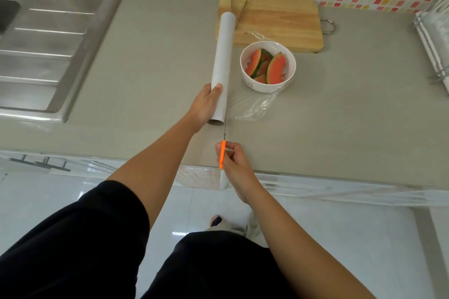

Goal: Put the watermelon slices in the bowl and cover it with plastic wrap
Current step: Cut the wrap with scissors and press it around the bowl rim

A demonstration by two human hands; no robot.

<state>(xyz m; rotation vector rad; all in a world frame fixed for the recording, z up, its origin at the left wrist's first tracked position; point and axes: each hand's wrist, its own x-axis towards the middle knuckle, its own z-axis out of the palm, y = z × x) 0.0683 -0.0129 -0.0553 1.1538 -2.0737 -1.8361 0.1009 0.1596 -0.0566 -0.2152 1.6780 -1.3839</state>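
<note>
Grey kitchen counter (pixel 158 56), mosaic tiles behind. Left hand (pixel 206 102) grips the plastic wrap roll (pixel 223 60) to keep the film (pixel 255 107) taut, I guess. Right hand (pixel 234 160) pinches orange scissors (pixel 222 150), blades at the roll's edge. Watermelon slices (pixel 274 67) are already in the white bowl (pixel 264 87), just beside it.

One bowl (pixel 267 88) on the worktop (pixel 145 56), and in it at least four watermelon slices (pixel 275 68); they overlap, so no firmer count. One roll of plastic wrap (pixel 222 65), one loose sheet of wrap (pixel 255 108). One pair of scissors (pixel 222 153). One cutting board (pixel 279 22), far side. One sink (pixel 48 56) left, one rack (pixel 435 39) right. Two hands: left hand (pixel 206 104), right hand (pixel 233 160).
</note>
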